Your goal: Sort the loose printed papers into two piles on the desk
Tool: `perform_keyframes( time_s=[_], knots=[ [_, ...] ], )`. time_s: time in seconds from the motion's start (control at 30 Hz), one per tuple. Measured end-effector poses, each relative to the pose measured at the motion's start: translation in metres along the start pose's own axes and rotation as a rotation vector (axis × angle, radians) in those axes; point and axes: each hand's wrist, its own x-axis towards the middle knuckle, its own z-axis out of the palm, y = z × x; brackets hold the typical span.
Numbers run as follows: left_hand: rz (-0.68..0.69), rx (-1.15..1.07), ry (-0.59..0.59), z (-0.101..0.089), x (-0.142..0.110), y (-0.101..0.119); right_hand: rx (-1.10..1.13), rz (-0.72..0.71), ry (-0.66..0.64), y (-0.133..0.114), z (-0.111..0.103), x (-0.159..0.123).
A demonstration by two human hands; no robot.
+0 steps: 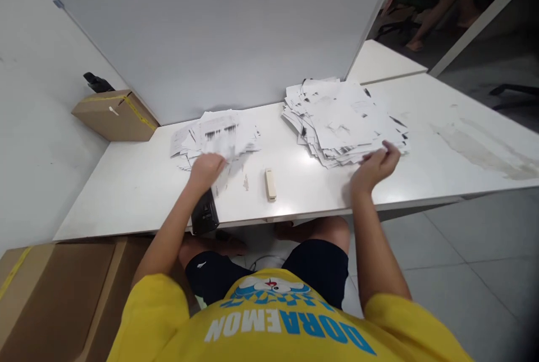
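My left hand (pixel 207 171) is closed at the front edge of the left pile of papers (pixel 193 146), gripping a printed sheet of paper (pixel 225 140) that is blurred by motion. On the right lies a larger, uneven stack of papers (pixel 337 120) with dark printed patches. My right hand (pixel 376 165) is at the stack's front right corner, palm turned up and fingers loosely curled, with nothing visible in it. Between the two piles, nearer to me, a cream stapler-like object (pixel 270 184) lies on the white table (pixel 303 193).
A black box-shaped object (pixel 205 213) sits at the table's front edge under my left forearm. Behind the papers stands a whiteboard (pixel 227 31). A taped cardboard box (pixel 120 118) is at the back left, and larger cardboard boxes (pixel 54 294) stand on the floor. Another person's leg (pixel 433 19) shows far right.
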Motion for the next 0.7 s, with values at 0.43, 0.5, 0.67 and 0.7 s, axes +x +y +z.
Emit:
perform_keyframes(
  time_s=[0.43, 0.5, 0.67, 0.7],
  knots=[
    [-0.094, -0.467, -0.116, -0.007, -0.141, 0.140, 0.293, 0.859, -1.069, -0.026, -0.039, -0.237],
    [-0.159, -0.380, -0.134, -0.007, -0.147, 0.134, 0.265, 0.829, -1.073, -0.025, -0.036, -0.230],
    [-0.082, -0.166, -0.251, -0.006, -0.179, 0.117, 0.240, 0.757, -1.073, -0.025, -0.041, -0.229],
    [-0.051, -0.156, -0.268, -0.007, -0.185, 0.114, 0.229, 0.746, -1.081, -0.024, -0.043, -0.230]
  ],
)
